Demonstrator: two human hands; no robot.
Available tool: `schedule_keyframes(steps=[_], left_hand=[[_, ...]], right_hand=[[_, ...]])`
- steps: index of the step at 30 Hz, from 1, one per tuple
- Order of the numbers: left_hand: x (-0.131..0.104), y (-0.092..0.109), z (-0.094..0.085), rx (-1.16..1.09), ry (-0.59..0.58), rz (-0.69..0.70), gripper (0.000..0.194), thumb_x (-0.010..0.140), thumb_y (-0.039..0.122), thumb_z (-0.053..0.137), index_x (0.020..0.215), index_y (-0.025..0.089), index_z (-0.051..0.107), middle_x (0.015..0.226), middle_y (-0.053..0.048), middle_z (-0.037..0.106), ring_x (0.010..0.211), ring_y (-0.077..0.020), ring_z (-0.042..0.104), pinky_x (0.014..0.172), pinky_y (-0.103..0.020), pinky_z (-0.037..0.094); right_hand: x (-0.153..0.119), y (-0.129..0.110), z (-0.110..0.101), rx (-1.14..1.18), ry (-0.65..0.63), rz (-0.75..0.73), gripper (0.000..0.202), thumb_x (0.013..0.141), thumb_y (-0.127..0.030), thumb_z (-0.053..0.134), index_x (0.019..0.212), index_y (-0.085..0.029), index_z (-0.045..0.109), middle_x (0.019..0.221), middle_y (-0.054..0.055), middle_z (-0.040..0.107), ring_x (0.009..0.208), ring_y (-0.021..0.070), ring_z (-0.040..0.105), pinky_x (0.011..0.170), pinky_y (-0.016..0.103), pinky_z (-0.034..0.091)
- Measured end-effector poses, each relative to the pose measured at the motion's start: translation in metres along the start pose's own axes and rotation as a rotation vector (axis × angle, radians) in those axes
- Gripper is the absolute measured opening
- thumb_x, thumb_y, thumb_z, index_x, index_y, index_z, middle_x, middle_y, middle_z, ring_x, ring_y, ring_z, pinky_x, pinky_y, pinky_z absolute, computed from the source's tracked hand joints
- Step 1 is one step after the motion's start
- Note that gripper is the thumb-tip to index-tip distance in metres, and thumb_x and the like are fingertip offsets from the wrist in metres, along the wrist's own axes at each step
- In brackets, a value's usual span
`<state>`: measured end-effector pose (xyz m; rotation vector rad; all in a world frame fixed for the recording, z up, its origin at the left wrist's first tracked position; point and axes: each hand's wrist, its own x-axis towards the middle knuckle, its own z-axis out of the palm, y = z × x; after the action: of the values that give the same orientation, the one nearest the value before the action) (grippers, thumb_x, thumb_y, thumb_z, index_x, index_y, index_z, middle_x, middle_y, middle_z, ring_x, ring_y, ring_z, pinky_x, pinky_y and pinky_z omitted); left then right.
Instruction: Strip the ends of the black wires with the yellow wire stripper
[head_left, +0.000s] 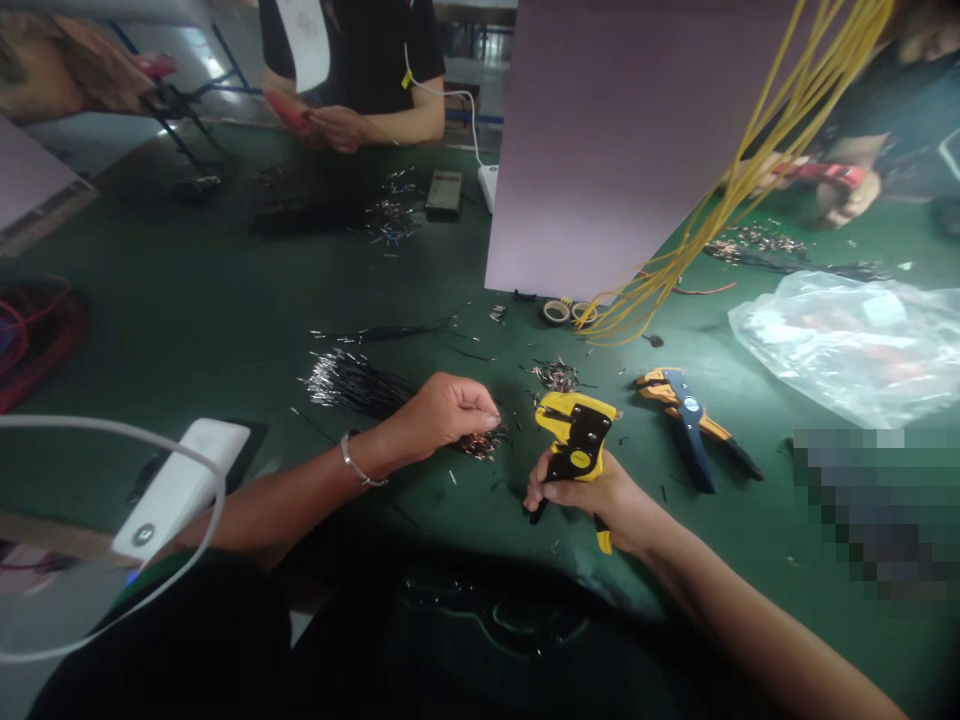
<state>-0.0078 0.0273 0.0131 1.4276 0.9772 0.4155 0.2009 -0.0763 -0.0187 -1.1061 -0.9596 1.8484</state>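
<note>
My right hand [585, 490] is wrapped round the handles of a yellow and black wire stripper [581, 440], its jaws facing left. To the left, my left hand [450, 408] is closed, thumb and fingers pinched together. Whatever lies in that pinch is too small to make out. Under and beside this hand is a bundle of black wires [367, 385], silvery ends on the left and bare copper ends on the right. A small heap of wire scraps [556, 375] lies just beyond the stripper.
A blue and orange wire stripper [686, 420] lies right of my hand. Yellow wires [697, 240] hang before a pale panel [592, 140]. A plastic bag [847, 340] is at right, a white power strip [184, 485] at left. Co-workers' hands [341, 128] are across the table.
</note>
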Motion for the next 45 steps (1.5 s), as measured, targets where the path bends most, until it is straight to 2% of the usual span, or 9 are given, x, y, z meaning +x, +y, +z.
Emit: schedule_keyframes(steps=[5, 12, 17, 22, 25, 31, 36, 41, 45], left_hand=[[-0.001, 0.001, 0.002, -0.009, 0.012, -0.009, 0.010, 0.068, 0.021, 0.066, 0.068, 0.012, 0.065, 0.056, 0.002, 0.059, 0.047, -0.0042, 0.043, 0.043, -0.016, 0.031], [-0.002, 0.003, 0.001, -0.016, -0.039, 0.005, 0.011, 0.069, 0.023, 0.065, 0.069, 0.011, 0.065, 0.056, 0.002, 0.057, 0.047, -0.0039, 0.042, 0.044, -0.017, 0.031], [-0.004, 0.006, 0.000, -0.019, -0.076, 0.012, 0.013, 0.070, 0.024, 0.063, 0.072, 0.011, 0.066, 0.059, 0.000, 0.060, 0.051, -0.0057, 0.047, 0.048, -0.018, 0.035], [-0.003, 0.005, 0.001, -0.046, -0.084, -0.012, 0.015, 0.071, 0.024, 0.062, 0.077, 0.011, 0.067, 0.068, -0.003, 0.065, 0.052, -0.0059, 0.049, 0.047, -0.018, 0.035], [-0.005, 0.003, 0.003, 0.059, -0.110, 0.045, 0.017, 0.074, 0.026, 0.060, 0.079, 0.011, 0.068, 0.065, -0.003, 0.065, 0.054, -0.0075, 0.052, 0.051, -0.019, 0.039], [-0.014, 0.001, 0.015, 0.374, -0.105, 0.264, 0.016, 0.079, 0.019, 0.055, 0.080, 0.012, 0.069, 0.070, -0.003, 0.068, 0.061, -0.0099, 0.056, 0.059, -0.021, 0.042], [-0.019, -0.001, 0.025, 0.467, -0.169, 0.406, 0.020, 0.080, 0.009, 0.051, 0.079, 0.014, 0.070, 0.071, -0.002, 0.070, 0.061, -0.0089, 0.057, 0.066, -0.022, 0.043], [-0.021, 0.000, 0.029, 0.451, -0.224, 0.396, 0.021, 0.079, 0.008, 0.051, 0.076, 0.014, 0.071, 0.069, -0.001, 0.070, 0.056, -0.0077, 0.057, 0.066, -0.021, 0.044], [-0.017, 0.000, 0.025, 0.371, -0.214, 0.347, 0.018, 0.076, 0.009, 0.054, 0.075, 0.014, 0.071, 0.068, -0.001, 0.070, 0.060, -0.0086, 0.058, 0.063, -0.020, 0.043]], right_hand=[[0.000, 0.001, 0.001, -0.023, 0.006, 0.006, 0.021, 0.069, -0.027, 0.075, 0.082, -0.016, 0.062, 0.071, 0.004, 0.069, 0.070, 0.0202, 0.064, 0.073, 0.037, 0.051], [-0.001, -0.001, 0.003, -0.033, -0.050, 0.036, 0.020, 0.070, -0.027, 0.074, 0.082, -0.016, 0.062, 0.070, 0.005, 0.070, 0.071, 0.0201, 0.064, 0.074, 0.037, 0.050], [0.000, 0.000, 0.008, 0.041, -0.093, 0.067, 0.024, 0.067, -0.029, 0.077, 0.081, -0.015, 0.063, 0.069, 0.004, 0.069, 0.067, 0.0204, 0.065, 0.074, 0.039, 0.051], [0.001, -0.001, 0.009, 0.091, -0.051, 0.007, 0.026, 0.066, -0.029, 0.078, 0.083, -0.016, 0.063, 0.073, 0.004, 0.068, 0.071, 0.0217, 0.065, 0.077, 0.042, 0.052], [0.000, -0.005, 0.008, 0.100, 0.012, -0.056, 0.027, 0.066, -0.029, 0.079, 0.083, -0.018, 0.062, 0.076, 0.003, 0.067, 0.073, 0.0220, 0.065, 0.079, 0.044, 0.052], [0.002, -0.006, 0.011, 0.131, 0.070, -0.105, 0.024, 0.068, -0.027, 0.078, 0.082, -0.019, 0.060, 0.074, 0.001, 0.066, 0.074, 0.0212, 0.065, 0.080, 0.043, 0.051], [0.004, -0.004, 0.016, 0.121, 0.115, -0.107, 0.024, 0.068, -0.030, 0.079, 0.080, -0.020, 0.061, 0.072, 0.002, 0.068, 0.072, 0.0206, 0.066, 0.076, 0.038, 0.051], [0.004, -0.004, 0.019, 0.065, 0.129, -0.111, 0.020, 0.071, -0.033, 0.076, 0.078, -0.018, 0.063, 0.070, 0.002, 0.068, 0.071, 0.0204, 0.066, 0.077, 0.037, 0.052], [0.003, -0.001, 0.017, 0.127, 0.095, -0.133, 0.021, 0.072, -0.032, 0.076, 0.078, -0.017, 0.062, 0.069, 0.003, 0.067, 0.070, 0.0218, 0.066, 0.073, 0.040, 0.053]])
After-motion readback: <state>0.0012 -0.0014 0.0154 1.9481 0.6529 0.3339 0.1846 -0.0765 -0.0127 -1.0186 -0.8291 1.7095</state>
